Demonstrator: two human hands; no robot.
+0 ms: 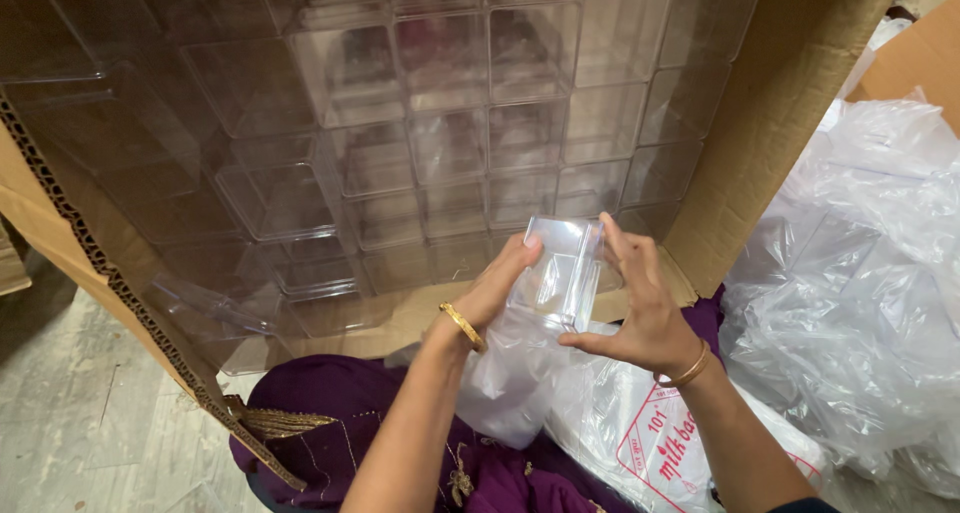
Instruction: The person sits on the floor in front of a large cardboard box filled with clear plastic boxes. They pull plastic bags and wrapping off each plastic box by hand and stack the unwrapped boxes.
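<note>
Head view, frame centre: left hand [497, 285] and right hand [640, 313] pinch a clear plastic box [565, 273] between curled fingers, steadying it over stacked clear boxes [440, 123] in the cardboard carton [780, 103].

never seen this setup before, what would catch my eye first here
First, the big cardboard box across the top, packed with rows of stacked clear plastic boxes. At centre, the left hand and right hand grip one clear plastic container between them, with a thin plastic bag hanging under it. A heap of crumpled clear plastic bags lies at right.
</note>
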